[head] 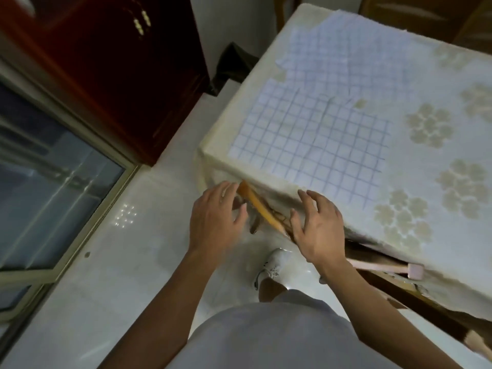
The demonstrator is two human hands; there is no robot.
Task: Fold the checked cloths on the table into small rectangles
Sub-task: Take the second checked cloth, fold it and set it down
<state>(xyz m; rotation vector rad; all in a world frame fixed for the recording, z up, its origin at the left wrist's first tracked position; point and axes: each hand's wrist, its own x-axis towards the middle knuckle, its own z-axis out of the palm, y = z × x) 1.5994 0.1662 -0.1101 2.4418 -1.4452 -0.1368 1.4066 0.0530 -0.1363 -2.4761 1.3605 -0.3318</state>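
In the head view, 2 cloths were seen lying flat on the table (426, 83): the near checked cloth (311, 145) close to the front edge, and the far checked cloth (343, 49) behind it, seemingly overlapping its back edge. The left hand (215, 217) and right hand (316, 225) were held with fingers spread and nothing gripped, at the table's front edge, short of both. No fold was judged begun; next, the near checked cloth's front corners would need to be pinched and carried over.

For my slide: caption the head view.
Left hand and right hand open at the table edge; checked cloths lie unfolded.
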